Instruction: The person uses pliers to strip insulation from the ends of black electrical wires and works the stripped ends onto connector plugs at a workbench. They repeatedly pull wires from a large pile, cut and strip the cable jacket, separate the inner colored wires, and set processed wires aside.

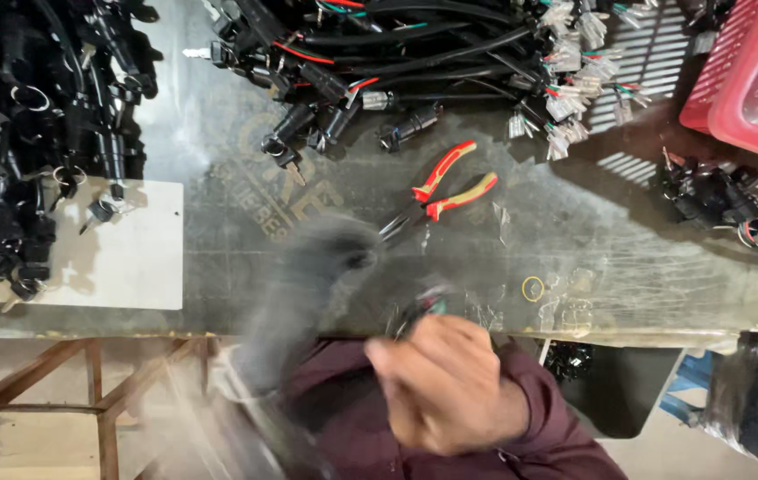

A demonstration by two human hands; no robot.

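A red plastic basket [734, 80] with slotted walls sits at the far right corner of the table [219, 160]; something pale and rounded shows inside it, too blurred to name. No other container is in view. The table is a dark, worn sheet with faded lettering on it, and its near edge runs across the lower middle of the view. A heap of black cable assemblies [414, 53] with red, green and white wires and clear connectors lies along the far side, and a second heap of black parts [32, 133] fills the left, partly over a white board [130, 258]. Red-and-yellow pliers [446, 187] lie near the middle, handles pointing away from the person. A small yellow ring [533, 288] and scraps of clear plastic lie near the table's edge. Below the table, a rusty metal frame [103, 391] and a pale floor show. The right hand [446, 387], on a maroon sleeve, is curled shut around a small dark wired part [423, 307] at the near edge. The left hand [308, 293] is a grey blur beside it; its grip cannot be told.
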